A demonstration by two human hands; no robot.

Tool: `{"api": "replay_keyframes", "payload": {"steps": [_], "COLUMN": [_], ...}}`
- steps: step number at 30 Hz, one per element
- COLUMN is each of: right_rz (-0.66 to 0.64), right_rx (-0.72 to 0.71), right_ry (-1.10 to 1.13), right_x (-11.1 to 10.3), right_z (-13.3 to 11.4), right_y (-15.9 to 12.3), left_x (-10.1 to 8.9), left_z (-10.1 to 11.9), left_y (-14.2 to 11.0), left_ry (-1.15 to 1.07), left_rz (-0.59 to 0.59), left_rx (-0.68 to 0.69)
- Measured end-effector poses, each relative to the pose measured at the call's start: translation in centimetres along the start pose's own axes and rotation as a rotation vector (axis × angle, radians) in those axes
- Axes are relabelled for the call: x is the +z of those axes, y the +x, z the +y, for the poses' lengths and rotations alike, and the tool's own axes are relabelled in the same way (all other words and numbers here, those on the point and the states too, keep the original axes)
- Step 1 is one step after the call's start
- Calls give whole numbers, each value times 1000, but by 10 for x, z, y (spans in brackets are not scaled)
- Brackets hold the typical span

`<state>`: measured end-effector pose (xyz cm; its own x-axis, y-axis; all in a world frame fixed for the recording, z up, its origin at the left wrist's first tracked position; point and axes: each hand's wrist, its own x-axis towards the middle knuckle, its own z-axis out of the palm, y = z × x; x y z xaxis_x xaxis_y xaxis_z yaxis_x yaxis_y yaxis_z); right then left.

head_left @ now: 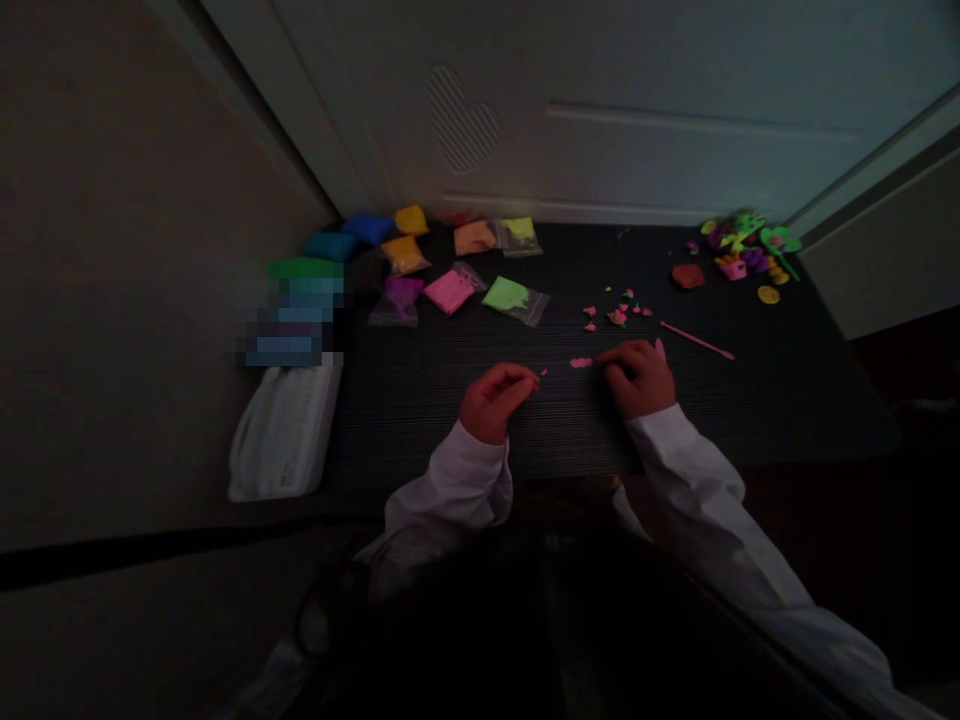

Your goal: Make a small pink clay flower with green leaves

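My left hand [496, 402] is closed in a pinch above the dark table, with a bit of pink clay [533, 388] showing at its fingertips. Just past those fingertips lies a tiny pink crumb [544, 372]. A flattened strip of pink clay [581, 363] rests between my two hands. My right hand [637, 380] lies low over the table, index finger stretched toward that strip and thumb apart from it. Behind its knuckles sticks out the pink paddle-shaped end of a tool [660, 350]; the hand hides the rest. Small pink petal-like pieces [617, 318] lie beyond.
Bags of coloured clay, among them pink [450, 290] and green [508, 295], line the back left. A thin pink stick tool [697, 341] lies at right. Clay flowers [750, 245] and a red lump [688, 276] sit back right. A white case [289, 430] stands at left.
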<state>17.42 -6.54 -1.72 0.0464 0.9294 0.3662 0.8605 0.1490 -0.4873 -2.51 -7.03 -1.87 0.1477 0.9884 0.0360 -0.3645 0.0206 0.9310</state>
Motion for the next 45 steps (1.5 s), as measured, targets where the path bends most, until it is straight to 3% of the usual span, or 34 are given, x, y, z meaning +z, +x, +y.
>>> {"api": "replay_keyframes", "payload": {"steps": [4,9,13,20,24,27,29,33,36,45], "right_rz": [4,4,54,105,124,131,131,118,108,112], "right_rx": [-78,-75,-48,-7,-14,3,17,35,35,42], "right_ry": [-83,-114,-38,47,84,111,130,138,141,128], "right_x": [3,4,2,1,0,0,-1,-2,-2,-1], "right_z": [-2,-3,-4,-4,-3,-2,-2,-2,-2,-2], "right_y": [-3,-3,-3,-2,-2,-2,-3,-3,-3,-2], "left_x": [4,6,6,8,8,9,10,10,9,13], "left_z": [2,1,-7,-15,-14,-11,-9,-6,-5,8], "left_y": [-2,-1,5,16,19,19,18,16,15,9], "left_ry": [205,876,1194,1439,1445,1318,1172,874,717,745], "left_rz": [100,248,159,100,28,5,60,225,267,258], "left_rx": [80,322,361,253,286,353,330,145,132,165]}}
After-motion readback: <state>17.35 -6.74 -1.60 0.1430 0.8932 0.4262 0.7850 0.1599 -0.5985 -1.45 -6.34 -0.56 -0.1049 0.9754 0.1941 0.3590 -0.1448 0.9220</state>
